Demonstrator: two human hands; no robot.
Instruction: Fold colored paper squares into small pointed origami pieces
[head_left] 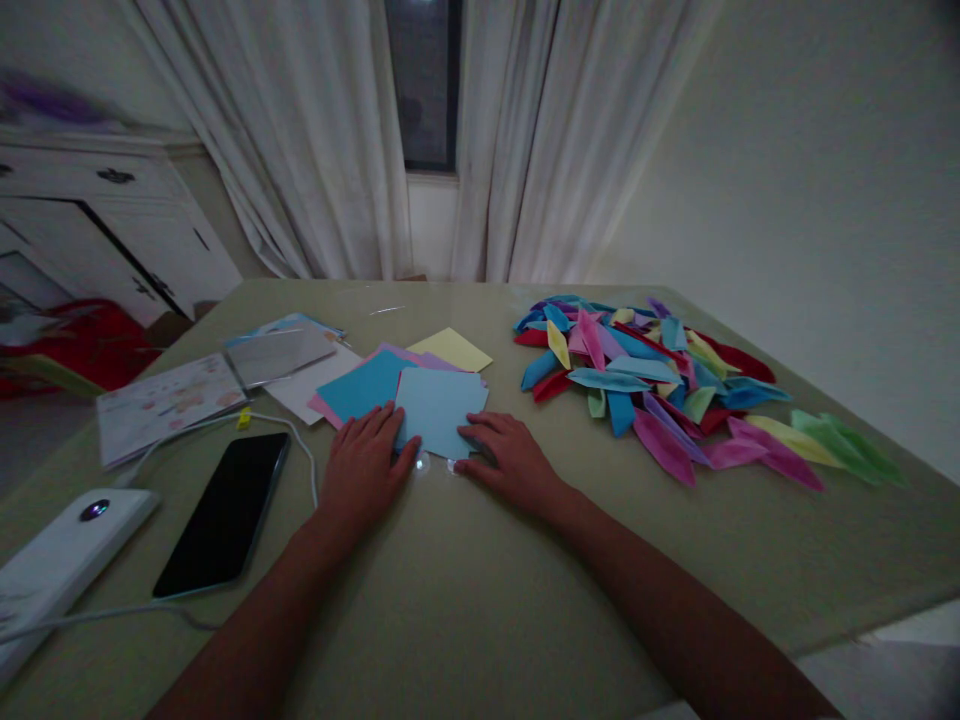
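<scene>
My left hand [364,467] lies flat on the table with its fingers stretched out, the fingertips touching the left edge of a light blue paper square [440,409]. On the right, my right hand [504,455] rests palm down, fingers spread onto the same square's near right corner. The light blue square tops a loose stack of coloured sheets: a teal sheet [365,386], pink and purple edges, and a yellow sheet [451,348] behind. Neither hand grips anything.
A heap of folded coloured paper pieces [660,380] covers the table's right side. Left of my hands lie a black phone [225,510] with a white cable [300,450], a white device [60,560], printed sheets [161,400] and a booklet [279,352]. White curtains hang behind the table.
</scene>
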